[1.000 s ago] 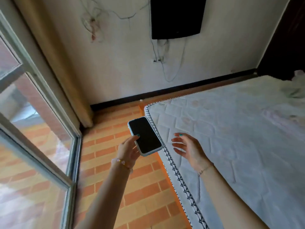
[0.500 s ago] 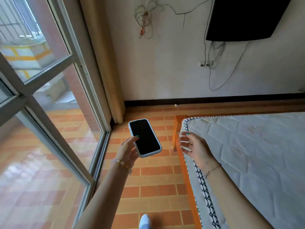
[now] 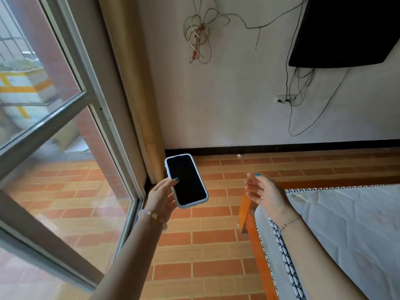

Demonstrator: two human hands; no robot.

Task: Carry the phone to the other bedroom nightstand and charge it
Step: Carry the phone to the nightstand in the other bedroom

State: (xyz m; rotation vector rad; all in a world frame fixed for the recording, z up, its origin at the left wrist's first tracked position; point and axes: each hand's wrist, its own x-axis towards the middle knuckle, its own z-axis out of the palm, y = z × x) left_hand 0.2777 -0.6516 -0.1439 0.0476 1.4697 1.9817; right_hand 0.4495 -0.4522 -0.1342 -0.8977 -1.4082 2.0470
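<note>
Head view: left hand [image 3: 161, 197] grips dark-screened, pale-blue-cased phone [image 3: 186, 180]; right hand [image 3: 264, 191] spread.

Orange brick-pattern tile floor [image 3: 207, 237] meeting a pale wall [image 3: 227, 100] above a dark baseboard [image 3: 281, 146]. Left: glazed sliding door [image 3: 54, 148], daylit. Far right: wall-mounted black screen [image 3: 346, 31], trailing cables, possibly a socket strip [image 3: 285, 98]. Near right: bare mattress [image 3: 350, 230] on an orange wooden frame [image 3: 255, 241].

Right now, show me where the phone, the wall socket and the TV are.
phone [image 3: 186, 180]: head view, middle of its dark screen.
wall socket [image 3: 285, 98]: head view, centre of the white faceplate.
TV [image 3: 346, 31]: head view, middle of the black panel on the wall.
</note>
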